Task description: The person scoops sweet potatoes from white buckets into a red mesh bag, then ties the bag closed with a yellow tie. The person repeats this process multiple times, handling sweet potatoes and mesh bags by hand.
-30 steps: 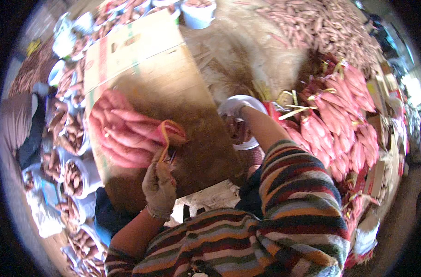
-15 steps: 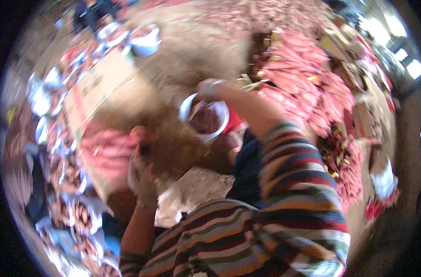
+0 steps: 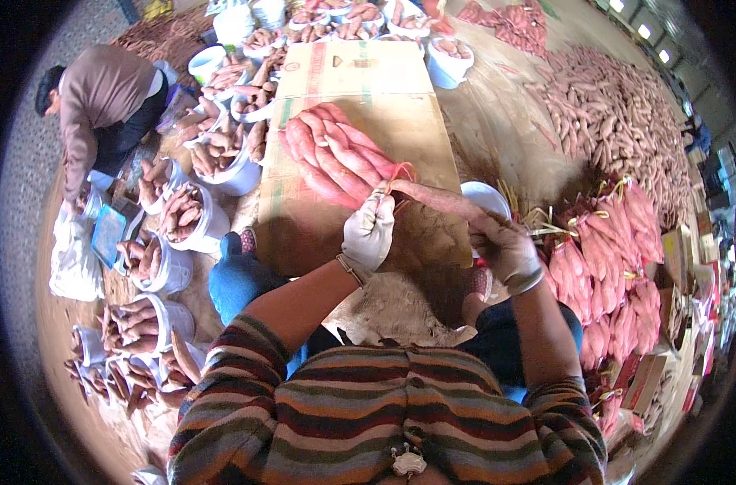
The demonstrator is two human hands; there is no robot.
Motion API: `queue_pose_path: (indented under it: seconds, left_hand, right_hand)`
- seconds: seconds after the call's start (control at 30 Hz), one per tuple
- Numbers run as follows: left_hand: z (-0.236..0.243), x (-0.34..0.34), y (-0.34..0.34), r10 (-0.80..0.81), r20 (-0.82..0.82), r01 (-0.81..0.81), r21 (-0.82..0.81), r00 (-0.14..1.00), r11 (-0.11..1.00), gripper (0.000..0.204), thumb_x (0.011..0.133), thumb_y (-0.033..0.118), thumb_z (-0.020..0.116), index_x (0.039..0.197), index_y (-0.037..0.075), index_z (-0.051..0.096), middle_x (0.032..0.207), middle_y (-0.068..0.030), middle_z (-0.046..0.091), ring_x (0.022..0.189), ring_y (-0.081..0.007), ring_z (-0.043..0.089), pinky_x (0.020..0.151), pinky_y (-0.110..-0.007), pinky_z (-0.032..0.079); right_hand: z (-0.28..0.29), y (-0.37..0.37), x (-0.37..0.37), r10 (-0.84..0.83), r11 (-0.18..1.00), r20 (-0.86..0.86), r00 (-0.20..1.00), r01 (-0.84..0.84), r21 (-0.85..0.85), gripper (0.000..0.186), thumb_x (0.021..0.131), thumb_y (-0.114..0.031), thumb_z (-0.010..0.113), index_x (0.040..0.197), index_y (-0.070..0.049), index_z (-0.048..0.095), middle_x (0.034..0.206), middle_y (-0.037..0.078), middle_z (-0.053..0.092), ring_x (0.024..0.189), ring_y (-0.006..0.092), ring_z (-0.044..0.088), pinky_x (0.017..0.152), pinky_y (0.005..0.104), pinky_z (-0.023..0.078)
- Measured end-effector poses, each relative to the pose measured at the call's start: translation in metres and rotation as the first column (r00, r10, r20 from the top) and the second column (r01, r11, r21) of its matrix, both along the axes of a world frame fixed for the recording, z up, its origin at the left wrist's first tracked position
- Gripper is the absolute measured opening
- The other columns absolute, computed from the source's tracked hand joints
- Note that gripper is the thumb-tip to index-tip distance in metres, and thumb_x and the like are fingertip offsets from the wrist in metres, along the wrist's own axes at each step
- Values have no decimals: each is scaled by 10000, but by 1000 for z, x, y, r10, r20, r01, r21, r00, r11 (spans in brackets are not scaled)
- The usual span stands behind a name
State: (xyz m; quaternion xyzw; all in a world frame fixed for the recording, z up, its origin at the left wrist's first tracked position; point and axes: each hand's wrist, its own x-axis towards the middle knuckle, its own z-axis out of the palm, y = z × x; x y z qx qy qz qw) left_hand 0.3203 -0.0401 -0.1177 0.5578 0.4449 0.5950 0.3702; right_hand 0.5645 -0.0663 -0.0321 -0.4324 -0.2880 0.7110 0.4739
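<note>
On the cardboard-covered surface (image 3: pixel 420 137) lies a red net bag (image 3: pixel 328 153) filled with several sweet potatoes. My left hand (image 3: pixel 370 230), in a white glove, pinches the gathered mouth of this bag. A long, thin sweet potato (image 3: pixel 437 199) is gripped at its thick end by my gloved right hand (image 3: pixel 505 249). Its far tip points left and meets the bag's mouth beside my left fingers; I cannot tell whether it is inside. Partly hidden behind my right hand stands a white bucket (image 3: pixel 487 194).
Buckets of sweet potatoes (image 3: pixel 197 217) crowd the left and far sides. At the left, a person (image 3: pixel 101 97) bends over a white sack (image 3: pixel 75 250). Filled red net bags (image 3: pixel 598 259) are stacked at my right, with a large heap of loose sweet potatoes (image 3: pixel 610 105) beyond.
The view has swung left. My right hand has come out of the white bucket and now holds a long sweet potato at the bag's mouth. My left hand stays at the bag.
</note>
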Motion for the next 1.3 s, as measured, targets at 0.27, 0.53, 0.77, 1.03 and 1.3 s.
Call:
queue_pose_path:
  seconds: [0.27,0.53,0.77,1.03,1.3]
  left_hand:
    - [11,-4,9,98,107,-111,124,989,986,300,965,88,503,1221,-60,558,1116,-110,648,1000,-145,613,890,-262,469]
    - [21,-8,6,23,327,7,-90,945,996,283,992,155,459,1192,-5,582,969,-16,642,800,-82,594,723,-225,492]
    - [32,-9,2,99,160,-101,2,982,995,285,980,179,470,1164,2,598,878,-52,668,699,-125,618,660,-259,503]
    - [39,-21,0,142,-322,-36,314,936,949,241,912,83,519,1100,-42,605,991,-195,666,840,-298,676,729,-344,541]
    - [37,-19,6,202,-410,-67,319,889,945,339,905,252,566,1181,61,617,873,-148,690,735,-281,679,669,-370,544]
  right_hand:
    - [-39,-4,-50,-352,919,-229,907,289,-270,146,858,-140,625,949,-28,647,723,37,596,539,158,541,453,243,441]
    - [-25,-30,-59,-414,861,-73,907,364,-354,174,899,-158,516,766,-84,600,582,-13,503,428,97,424,365,207,304]
    - [-19,-30,-61,-380,894,12,925,371,-251,212,904,-211,509,820,-55,627,548,-25,474,390,98,346,359,217,239]
    - [-30,-22,-90,148,989,-501,853,-117,93,440,940,-196,443,1336,-4,452,1298,160,524,1178,272,517,1006,367,428]
    - [-69,-7,-131,-92,956,195,977,32,291,647,946,-256,563,1494,-167,231,1482,81,350,1272,240,446,1062,371,357]
